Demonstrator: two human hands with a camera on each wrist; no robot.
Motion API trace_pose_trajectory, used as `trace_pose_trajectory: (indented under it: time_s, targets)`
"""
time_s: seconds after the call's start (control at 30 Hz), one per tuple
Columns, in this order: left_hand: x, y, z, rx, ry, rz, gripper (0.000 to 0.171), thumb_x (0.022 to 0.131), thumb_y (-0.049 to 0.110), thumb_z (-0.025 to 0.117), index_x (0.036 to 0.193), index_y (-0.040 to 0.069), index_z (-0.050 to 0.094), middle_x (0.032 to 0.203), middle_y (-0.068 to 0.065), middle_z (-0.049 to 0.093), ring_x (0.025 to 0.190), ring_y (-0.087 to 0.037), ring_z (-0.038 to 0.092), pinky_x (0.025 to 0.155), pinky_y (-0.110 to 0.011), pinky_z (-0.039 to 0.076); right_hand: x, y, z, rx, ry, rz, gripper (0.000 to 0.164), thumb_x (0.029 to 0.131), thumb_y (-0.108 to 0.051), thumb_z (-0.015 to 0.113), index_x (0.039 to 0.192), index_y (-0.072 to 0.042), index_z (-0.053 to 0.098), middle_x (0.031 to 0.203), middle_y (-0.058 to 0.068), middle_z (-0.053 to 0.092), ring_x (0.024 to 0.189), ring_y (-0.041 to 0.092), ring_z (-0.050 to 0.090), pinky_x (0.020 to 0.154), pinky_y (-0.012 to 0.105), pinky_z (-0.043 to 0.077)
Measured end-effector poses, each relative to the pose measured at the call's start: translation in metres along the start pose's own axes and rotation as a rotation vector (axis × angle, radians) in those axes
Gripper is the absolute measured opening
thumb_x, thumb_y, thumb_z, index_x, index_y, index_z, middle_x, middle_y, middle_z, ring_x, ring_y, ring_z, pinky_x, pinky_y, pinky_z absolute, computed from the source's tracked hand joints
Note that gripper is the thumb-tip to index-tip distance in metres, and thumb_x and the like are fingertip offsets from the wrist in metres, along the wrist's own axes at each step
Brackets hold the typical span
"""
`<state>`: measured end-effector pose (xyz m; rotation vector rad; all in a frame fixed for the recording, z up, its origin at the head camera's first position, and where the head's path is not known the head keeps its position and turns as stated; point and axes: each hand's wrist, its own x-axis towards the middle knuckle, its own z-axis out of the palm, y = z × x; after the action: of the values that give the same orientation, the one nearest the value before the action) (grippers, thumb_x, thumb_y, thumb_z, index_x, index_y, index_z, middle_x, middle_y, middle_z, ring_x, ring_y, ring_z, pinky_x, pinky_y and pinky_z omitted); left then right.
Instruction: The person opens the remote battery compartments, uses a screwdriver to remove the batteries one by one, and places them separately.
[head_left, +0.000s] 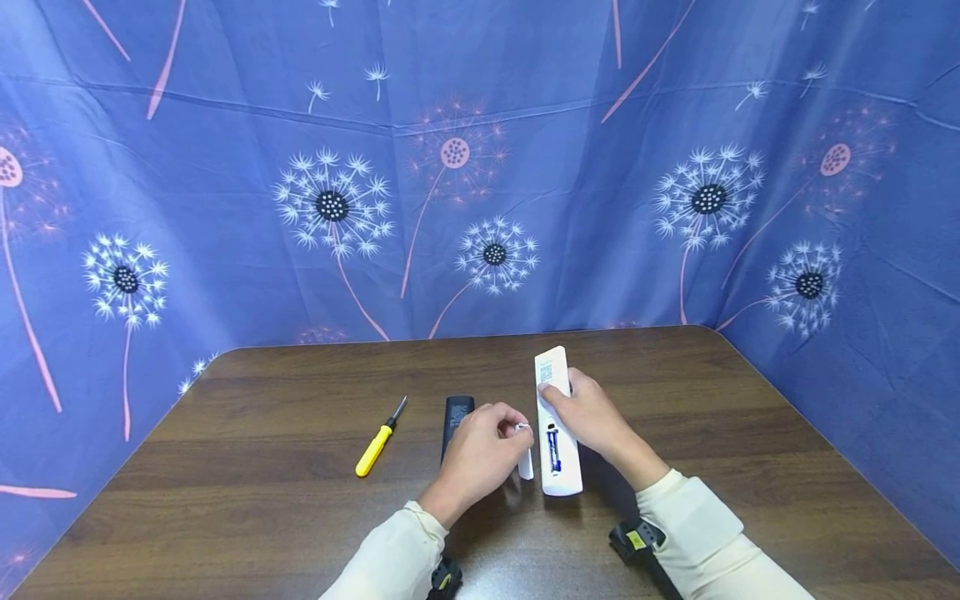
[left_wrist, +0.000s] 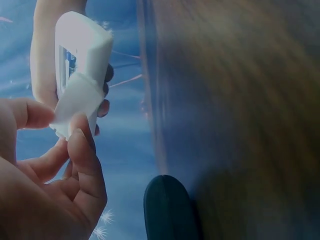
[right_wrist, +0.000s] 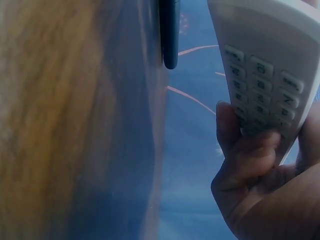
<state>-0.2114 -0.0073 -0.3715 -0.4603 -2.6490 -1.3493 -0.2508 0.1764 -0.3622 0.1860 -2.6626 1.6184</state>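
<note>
My right hand (head_left: 596,417) grips a white remote control (head_left: 551,367), its back facing up in the head view. The battery compartment lies uncovered, with a blue battery (head_left: 553,450) visible inside. In the right wrist view, fingers curl over the remote's button side (right_wrist: 260,85). Just left of the remote, my left hand (head_left: 483,450) pinches a small white battery cover (head_left: 525,462) between thumb and fingers. The left wrist view has this cover (left_wrist: 80,100) in front of the remote's lower end; whether they touch I cannot tell.
A black remote control (head_left: 456,412) lies on the brown wooden table (head_left: 285,417), partly hidden behind my left hand. Farther left is a screwdriver (head_left: 378,446) with a yellow handle, its tip pointing away. A blue dandelion-patterned cloth (head_left: 570,167) hangs behind the table.
</note>
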Motion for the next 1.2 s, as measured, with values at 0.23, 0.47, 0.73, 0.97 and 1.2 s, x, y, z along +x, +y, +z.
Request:
trace_pose_trajectory:
  time_s: [0.23, 0.47, 0.73, 0.97, 1.2]
  targets:
    - [-0.001, -0.001, -0.001, 0.051, -0.041, 0.021, 0.01, 0.086, 0.022, 0.065, 0.092, 0.018, 0.071, 0.083, 0.011, 0.057, 0.073, -0.007, 0.055, 0.064, -0.028, 0.045, 0.001, 0.0, -0.004, -0.026, 0.011, -0.008, 0.042, 0.102, -0.024, 0.053, 0.127, 0.011, 0.048, 0.088, 0.016, 0.066, 0.068, 0.022, 0.069, 0.059, 0.036, 0.056]
    - [-0.003, -0.004, -0.005, 0.061, -0.089, 0.058, 0.007, 0.087, 0.019, 0.067, 0.092, 0.018, 0.071, 0.083, 0.011, 0.058, 0.075, -0.007, 0.054, 0.065, -0.028, 0.045, 0.002, 0.001, -0.007, -0.018, 0.017, -0.011, 0.043, 0.102, -0.024, 0.054, 0.127, 0.011, 0.048, 0.087, 0.016, 0.066, 0.067, 0.023, 0.069, 0.059, 0.036, 0.056]
    - [-0.005, -0.004, -0.006, 0.09, -0.153, 0.094, 0.011, 0.089, 0.02, 0.07, 0.098, 0.017, 0.075, 0.089, 0.009, 0.063, 0.082, -0.008, 0.059, 0.069, -0.03, 0.047, 0.002, 0.003, -0.01, -0.028, 0.029, 0.004, 0.043, 0.102, -0.025, 0.054, 0.126, 0.011, 0.049, 0.086, 0.016, 0.066, 0.067, 0.022, 0.069, 0.059, 0.036, 0.056]
    - [-0.006, -0.002, -0.006, 0.1, -0.228, 0.127, 0.015, 0.089, 0.018, 0.069, 0.102, 0.015, 0.076, 0.088, 0.011, 0.066, 0.078, -0.002, 0.061, 0.07, -0.028, 0.048, 0.002, 0.003, -0.016, -0.037, 0.042, 0.015, 0.041, 0.102, -0.026, 0.054, 0.123, 0.01, 0.051, 0.086, 0.015, 0.066, 0.067, 0.021, 0.068, 0.06, 0.035, 0.055]
    - [-0.009, 0.002, -0.002, 0.183, -0.209, 0.185, 0.017, 0.086, 0.017, 0.072, 0.101, 0.017, 0.079, 0.087, 0.012, 0.064, 0.078, -0.003, 0.058, 0.065, -0.024, 0.045, 0.004, 0.003, -0.017, -0.037, 0.031, 0.022, 0.045, 0.103, -0.027, 0.054, 0.126, 0.01, 0.048, 0.088, 0.016, 0.066, 0.069, 0.022, 0.069, 0.06, 0.035, 0.056]
